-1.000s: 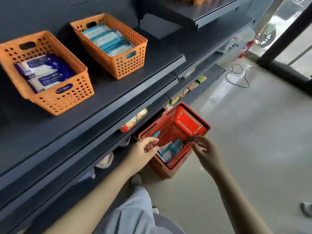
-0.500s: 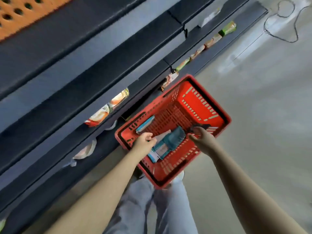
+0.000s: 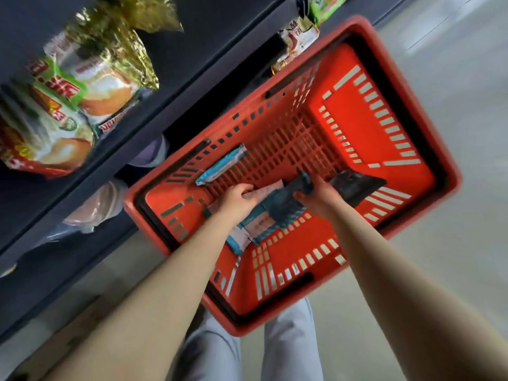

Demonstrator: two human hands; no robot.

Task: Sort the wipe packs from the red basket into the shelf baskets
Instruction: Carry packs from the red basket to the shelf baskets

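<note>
Wipe packs [image 3: 258, 224] are lying in a loose overlapping pile on the slatted floor of the red basket [image 3: 354, 125], toward its near-left part. This is what the head view is showing, looking steeply down. The basket is sitting on the grey floor [image 3: 453, 270], just beside the foot of a dark shelf [image 3: 192, 64].

One light blue pack [image 3: 221, 169] is standing apart from the pile, leaning on edge against the basket's left wall. In the pile, a pale pack [image 3: 265, 191] is lying on top at the far end. A dark teal pack [image 3: 284, 209] is lying beside it to the right, and white-and-teal packs are showing beneath them toward the near wall.

Both bare forearms are reaching down into the basket. The left hand [image 3: 239, 200] is resting on the pale pack with its fingers bent over it. The blur is hiding whether the hand is actually gripping the pack or only touching it. The right hand [image 3: 320, 200] is closing on the far end of the dark teal pack, its fingers curled round that end and a corner of the pack sticking out above them.

A dark flat thing [image 3: 356, 185] is lying just to the right of the right hand, against the basket floor. What it is cannot be told.

On the shelf, bright snack bags [image 3: 68, 105] are sitting at upper left. More packets are showing at the shelf edge beyond the basket. The person's light grey trousers [image 3: 288, 353] are showing below the basket's near rim.
</note>
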